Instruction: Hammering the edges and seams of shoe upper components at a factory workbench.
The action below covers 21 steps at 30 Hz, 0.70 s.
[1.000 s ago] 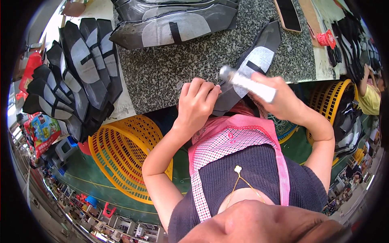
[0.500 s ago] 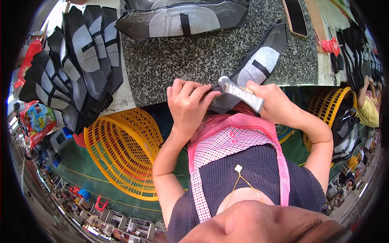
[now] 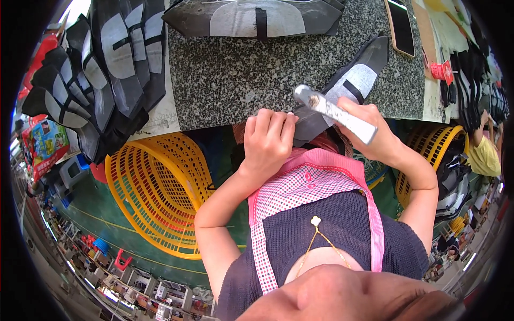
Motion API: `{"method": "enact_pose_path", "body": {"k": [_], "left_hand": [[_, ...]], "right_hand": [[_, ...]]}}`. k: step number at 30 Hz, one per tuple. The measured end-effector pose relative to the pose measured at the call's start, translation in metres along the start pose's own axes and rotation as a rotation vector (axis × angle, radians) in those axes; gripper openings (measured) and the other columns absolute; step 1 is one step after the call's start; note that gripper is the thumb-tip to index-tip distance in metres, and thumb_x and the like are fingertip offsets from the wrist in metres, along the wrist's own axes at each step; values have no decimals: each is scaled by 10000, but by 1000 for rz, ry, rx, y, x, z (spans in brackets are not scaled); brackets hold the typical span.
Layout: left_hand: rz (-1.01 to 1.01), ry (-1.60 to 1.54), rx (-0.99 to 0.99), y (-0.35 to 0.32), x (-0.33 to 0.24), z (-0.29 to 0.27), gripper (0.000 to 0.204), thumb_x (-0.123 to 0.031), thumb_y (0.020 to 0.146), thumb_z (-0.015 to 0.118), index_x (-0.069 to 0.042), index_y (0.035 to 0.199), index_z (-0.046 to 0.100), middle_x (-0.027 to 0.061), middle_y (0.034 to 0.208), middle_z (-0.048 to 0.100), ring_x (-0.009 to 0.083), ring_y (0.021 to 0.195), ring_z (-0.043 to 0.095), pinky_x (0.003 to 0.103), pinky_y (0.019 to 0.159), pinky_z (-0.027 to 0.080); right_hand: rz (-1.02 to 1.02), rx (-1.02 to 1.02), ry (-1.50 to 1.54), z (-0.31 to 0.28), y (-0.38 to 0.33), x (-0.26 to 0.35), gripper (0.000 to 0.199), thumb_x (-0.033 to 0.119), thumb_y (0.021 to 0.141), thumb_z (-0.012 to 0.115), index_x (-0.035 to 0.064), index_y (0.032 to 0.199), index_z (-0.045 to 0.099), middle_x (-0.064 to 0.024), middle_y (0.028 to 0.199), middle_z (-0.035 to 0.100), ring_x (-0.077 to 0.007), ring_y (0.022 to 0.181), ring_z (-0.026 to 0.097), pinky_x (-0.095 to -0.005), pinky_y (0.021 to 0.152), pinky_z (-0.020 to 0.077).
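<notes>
A long black shoe-upper-like piece (image 3: 362, 77) with a whitish backing patch and a black strip slants across the near edge of the stone slab (image 3: 235, 75). Its near end hangs over the edge toward my lap. My left hand (image 3: 269, 140) is closed at that near end, fingers bent over it; the thumb is mostly hidden. A silver hammer (image 3: 342, 114) is in my right hand (image 3: 377, 134), its metal head raised over the piece. The right fingers wrap its handle, which is largely out of sight behind the hand.
Similar black pieces (image 3: 115, 48) are piled at the left, and more (image 3: 257, 18) lie at the slab's far side. A phone (image 3: 400, 29) and a red spool-like item (image 3: 441, 71) are at the right. Yellow baskets (image 3: 155, 195) stand below. Another person (image 3: 484, 152) is at far right.
My left hand has shifted right along the piece, its fingers now closer together. The hammer has risen off the piece and moved slightly right. The whole view has shifted a little.
</notes>
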<state>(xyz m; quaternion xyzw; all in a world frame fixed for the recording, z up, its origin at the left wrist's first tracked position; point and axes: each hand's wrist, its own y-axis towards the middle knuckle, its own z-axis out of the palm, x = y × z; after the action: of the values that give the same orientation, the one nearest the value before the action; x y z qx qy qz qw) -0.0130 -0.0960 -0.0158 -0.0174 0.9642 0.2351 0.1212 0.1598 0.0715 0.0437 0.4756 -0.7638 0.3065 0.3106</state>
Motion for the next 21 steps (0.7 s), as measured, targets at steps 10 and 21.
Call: {"method": "enact_pose_path", "body": {"k": [10,21], "left_hand": [[10,33,12,-1,-5,0,136,-135,837,710,-34,928,712,34,831,605,180,827,584,325,676,427],[184,69,64,-11,-31,30,410,-201,905,599,51,1225,639,157,1246,653,255,1136,648,335,933,540]], "right_hand": [[-8,80,-106,9,-3,-4,232,217,954,628,19,990,512,-222,747,651,-447,729,652,-536,628,504],[-86,86,-44,12,1,-2,228,124,900,645,28,1090,564,-190,836,679,-421,780,674,-496,643,527]]}}
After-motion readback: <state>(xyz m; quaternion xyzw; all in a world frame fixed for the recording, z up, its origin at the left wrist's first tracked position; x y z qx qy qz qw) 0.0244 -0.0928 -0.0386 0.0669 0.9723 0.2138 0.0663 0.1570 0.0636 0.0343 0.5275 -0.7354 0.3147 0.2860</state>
